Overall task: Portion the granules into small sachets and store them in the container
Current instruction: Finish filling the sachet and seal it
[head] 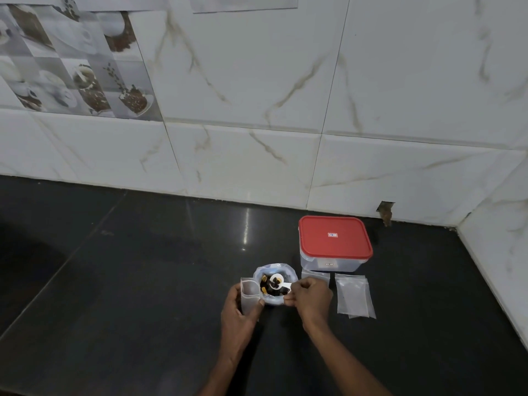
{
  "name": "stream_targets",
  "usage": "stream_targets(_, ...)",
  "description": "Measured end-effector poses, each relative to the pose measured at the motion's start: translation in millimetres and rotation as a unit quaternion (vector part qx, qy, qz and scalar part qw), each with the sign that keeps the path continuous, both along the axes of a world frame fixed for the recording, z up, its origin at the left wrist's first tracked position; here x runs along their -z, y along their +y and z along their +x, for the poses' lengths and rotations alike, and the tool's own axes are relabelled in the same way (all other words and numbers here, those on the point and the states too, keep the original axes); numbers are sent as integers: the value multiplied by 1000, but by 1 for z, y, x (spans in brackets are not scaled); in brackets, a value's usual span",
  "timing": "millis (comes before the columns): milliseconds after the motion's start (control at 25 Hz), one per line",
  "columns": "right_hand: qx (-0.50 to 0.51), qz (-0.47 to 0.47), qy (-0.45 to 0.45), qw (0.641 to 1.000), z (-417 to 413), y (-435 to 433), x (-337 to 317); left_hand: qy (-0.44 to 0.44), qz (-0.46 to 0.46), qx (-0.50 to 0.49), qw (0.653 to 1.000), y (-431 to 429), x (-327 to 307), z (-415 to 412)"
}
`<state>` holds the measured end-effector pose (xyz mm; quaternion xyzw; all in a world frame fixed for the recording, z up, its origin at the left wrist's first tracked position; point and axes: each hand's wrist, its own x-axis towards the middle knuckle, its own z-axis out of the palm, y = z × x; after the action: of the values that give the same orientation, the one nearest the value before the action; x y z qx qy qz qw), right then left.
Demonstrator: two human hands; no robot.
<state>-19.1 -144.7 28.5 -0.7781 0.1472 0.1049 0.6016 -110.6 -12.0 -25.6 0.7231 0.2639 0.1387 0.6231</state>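
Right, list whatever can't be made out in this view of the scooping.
All in the head view:
1. Inside the container: the red lid covers it and the walls are too hazy.
2. Lid label: too small to read.
3. Lower part of the sachet: covered by the left hand, so its fill is unclear.
4. Scoop handle: hidden by fingers of the right hand.
5. Spare sachets: they overlap, so the count is unclear.

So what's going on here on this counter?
A person is portioning dark granules. The left hand holds a small clear sachet beside the open bag of granules, while the right hand grips a white spoon dipped into it. Spare sachets lie on the counter by the container, whose red lid is on.
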Motion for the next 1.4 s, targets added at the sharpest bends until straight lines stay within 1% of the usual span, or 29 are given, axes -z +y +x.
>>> stream_targets(80, -16, -21, -54, 998, -4, -5, -13, 9, 4, -6, 1000, -1, 0, 0)
stream_targets(200, -52, 12, -132, 990, -18, -8, -30, 7, 22, -9, 1000, -3, 0, 3)
stream_targets(240, -72, 15, -158, 985, -24, -8, -32, 5, 27, -9, 1000, -4, 0, 5)
stream_targets(280, -98, -1, -200, 975, -30, -7, -31, 5, 32, -9, 999, -4, 1, 6)
stream_targets(320, -126, -46, -269, 954, -36, -6, -27, 6, 35, -7, 999, -5, 0, 7)
stream_targets(360, -160, -110, -352, 916, -41, -5, -19, 5, 33, -7, 999, -5, 0, 7)
stream_targets(440, -223, -244, -479, 813, -49, -8, 2, 8, 24, -12, 1000, -6, -1, 8)
stream_targets(480, -241, -284, -519, 769, -52, -11, 13, 9, 19, -15, 1000, -6, -1, 8)
stream_targets(520, -249, -306, -544, 740, -54, -12, 20, 9, 16, -17, 1000, -7, -1, 8)
stream_targets(600, -241, -329, -573, 711, -56, -15, 24, 11, 13, -18, 1000, -7, -1, 8)
stream_targets(640, -231, -333, -580, 706, -57, -15, 24, 12, 13, -18, 1000, -7, -2, 8)
stream_targets(680, -214, -330, -582, 712, -57, -13, 23, 13, 12, -18, 1000, -7, -1, 8)
stream_targets(720, -197, -311, -566, 738, -55, -12, 22, 14, 12, -18, 1000, -7, -1, 8)
stream_targets(760, -178, -279, -530, 781, -51, -11, 19, 14, 14, -19, 1000, -7, 0, 8)
stream_targets(840, -127, -221, -419, 871, -39, -10, 15, 18, 19, -24, 999, -7, 0, 8)
stream_targets(880, -117, -221, -353, 901, -32, -11, 16, 21, 19, -24, 999, -7, -1, 8)
stream_targets(920, -128, -238, -297, 916, -25, -12, 18, 22, 17, -24, 999, -7, 0, 8)
stream_targets(960, -148, -266, -266, 915, -18, -12, 21, 23, 17, -23, 999, -7, -1, 7)
stream_targets(1000, -177, -299, -254, 903, -12, -11, 24, 22, 17, -21, 999, -6, 0, 7)
stream_targets(1080, -226, -360, -255, 869, -7, -7, 25, 21, 15, -16, 1000, -6, 1, 7)
stream_targets(1160, -277, -409, -274, 825, -6, -2, 25, 17, 11, -18, 1000, -6, 0, 8)
stream_targets(1200, -288, -426, -275, 812, -7, 1, 24, 17, 9, -20, 1000, -7, -1, 8)
stream_targets(1360, -317, -433, -290, 792, -7, 10, 34, 12, -3, -25, 1000, -9, -4, 9)
stream_targets(1400, -332, -418, -277, 799, -8, 12, 31, 12, -4, -24, 1000, -9, -4, 9)
